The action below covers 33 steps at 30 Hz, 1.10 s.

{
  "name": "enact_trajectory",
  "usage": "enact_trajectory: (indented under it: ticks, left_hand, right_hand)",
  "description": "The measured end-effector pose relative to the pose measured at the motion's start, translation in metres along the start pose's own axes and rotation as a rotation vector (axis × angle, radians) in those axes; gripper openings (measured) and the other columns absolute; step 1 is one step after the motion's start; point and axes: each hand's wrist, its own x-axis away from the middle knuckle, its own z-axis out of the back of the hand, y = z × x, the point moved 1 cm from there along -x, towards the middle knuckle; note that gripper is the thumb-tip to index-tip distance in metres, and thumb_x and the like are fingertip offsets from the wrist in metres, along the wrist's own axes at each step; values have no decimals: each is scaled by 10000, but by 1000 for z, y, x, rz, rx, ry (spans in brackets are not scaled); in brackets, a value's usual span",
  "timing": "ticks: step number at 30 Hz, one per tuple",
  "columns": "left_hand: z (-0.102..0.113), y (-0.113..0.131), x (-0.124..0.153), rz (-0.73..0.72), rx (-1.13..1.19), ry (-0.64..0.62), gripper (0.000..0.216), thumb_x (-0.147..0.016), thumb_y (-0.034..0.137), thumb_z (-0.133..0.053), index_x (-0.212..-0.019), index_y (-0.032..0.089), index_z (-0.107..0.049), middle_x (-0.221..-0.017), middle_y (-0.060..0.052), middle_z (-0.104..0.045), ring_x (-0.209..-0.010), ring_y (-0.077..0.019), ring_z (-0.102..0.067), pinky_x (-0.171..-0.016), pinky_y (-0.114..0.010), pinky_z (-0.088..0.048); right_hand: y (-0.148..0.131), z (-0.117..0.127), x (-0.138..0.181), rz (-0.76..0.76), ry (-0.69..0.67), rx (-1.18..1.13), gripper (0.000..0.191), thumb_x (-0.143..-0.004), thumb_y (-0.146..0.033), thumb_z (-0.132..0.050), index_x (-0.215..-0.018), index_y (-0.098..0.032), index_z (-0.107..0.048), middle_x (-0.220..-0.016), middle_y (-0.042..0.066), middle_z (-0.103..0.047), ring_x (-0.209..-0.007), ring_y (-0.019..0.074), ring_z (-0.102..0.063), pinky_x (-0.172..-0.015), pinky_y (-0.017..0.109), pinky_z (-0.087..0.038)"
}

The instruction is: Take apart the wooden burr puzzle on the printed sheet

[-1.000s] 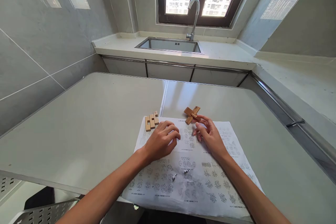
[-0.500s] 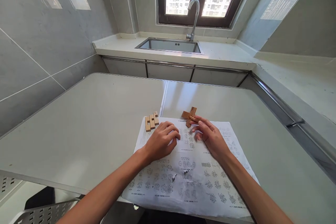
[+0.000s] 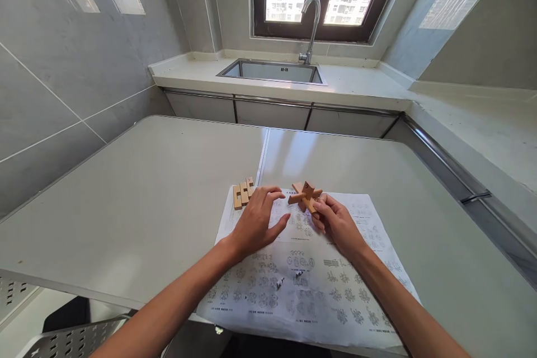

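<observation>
My right hand (image 3: pixel 339 225) pinches a cross-shaped wooden puzzle assembly (image 3: pixel 305 196) and holds it just above a printed instruction sheet (image 3: pixel 306 274). My left hand (image 3: pixel 257 221) hovers over the sheet with fingers spread, its fingertips a short way left of the assembly, holding nothing. Several loose pale wooden puzzle bars (image 3: pixel 243 192) lie side by side at the sheet's top left corner, just beyond my left hand.
The sheet lies on a grey table (image 3: pixel 138 190) near its front edge. Behind it run a counter with a steel sink (image 3: pixel 272 71) and a curved tap (image 3: pixel 310 28) under a window. A perforated metal chair (image 3: pixel 67 338) shows at the bottom left.
My right hand has picked the wooden cross up off the table and drawn it nearer and left. My left hand has lifted, uncurled its fingers and reached toward it.
</observation>
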Motion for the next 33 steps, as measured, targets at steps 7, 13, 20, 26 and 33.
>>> enact_trajectory:
  ticks: [7,13,20,26,33]
  left_hand:
    - [3,3,-1,63,293,-97,803,-857,483,-827,-1504,277,-399,-1555,-165,-505,-1458,-351,-493,-1180,-544,-459]
    - [1,2,1,120,474,-299,935,-766,531,-897,-1542,270,-446,-1532,-155,-565,-1401,-364,-566,-1189,-527,-462]
    - [2,1,-4,135,507,-231,922,-691,520,-951,-1470,261,-529,-1447,-150,-588,-1338,-359,-594,-1155,-512,-492]
    - [-2,-3,-2,150,445,-236,1018,-653,549,-964,-1504,271,-481,-1389,-148,-533,-1297,-341,-582,-1114,-513,-523]
    - [1,2,-6,148,343,-213,873,-655,575,-945,-1342,224,-538,-1277,-122,-572,-1141,-300,-617,-1014,-474,-559]
  right_hand:
    - [0,-1,4,-125,-219,-93,409,-898,-403,-714,-807,-247,-347,-677,-96,-317,-513,70,-199,-495,234,-187]
    - [-5,-7,6,-117,-341,-81,383,-891,-402,-700,-832,-248,-355,-713,-80,-359,-541,80,-213,-485,223,-182]
    - [-9,-11,8,-32,-291,63,298,-974,-506,-643,-994,-264,-471,-674,-92,-367,-520,88,-253,-499,233,-223]
    - [-2,-9,6,60,-221,278,285,-1033,-531,-557,-1069,-249,-553,-684,-67,-393,-582,127,-355,-558,265,-304]
    - [-6,-10,7,96,-169,460,293,-1042,-510,-544,-1053,-227,-621,-782,-7,-589,-699,165,-517,-652,291,-406]
